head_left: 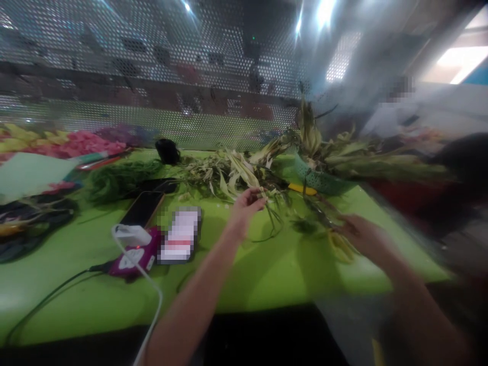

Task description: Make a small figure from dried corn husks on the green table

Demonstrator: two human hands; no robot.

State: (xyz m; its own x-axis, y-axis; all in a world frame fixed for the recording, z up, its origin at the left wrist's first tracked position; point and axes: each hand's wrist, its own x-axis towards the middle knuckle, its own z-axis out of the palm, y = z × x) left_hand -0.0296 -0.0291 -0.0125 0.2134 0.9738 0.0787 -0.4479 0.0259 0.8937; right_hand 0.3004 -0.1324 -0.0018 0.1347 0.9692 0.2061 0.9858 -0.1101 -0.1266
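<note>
My left hand (246, 206) reaches forward over the bright green table (267, 269), fingers pinched on a thin green leaf strand from the pile of dried pale leaves (229, 175). My right hand (360, 235) lies low at the right, blurred, closed round yellow-handled scissors (341, 246) whose dark blades point up-left. A green stem piece (305, 224) lies between the hands.
A teal basket (324, 180) full of leafy stalks stands at the back right. Phones (143, 208), a purple power bank (133, 256) with a white cable, green strands (118, 180), pink and yellow petals (80, 145) lie left. A perforated screen backs the table.
</note>
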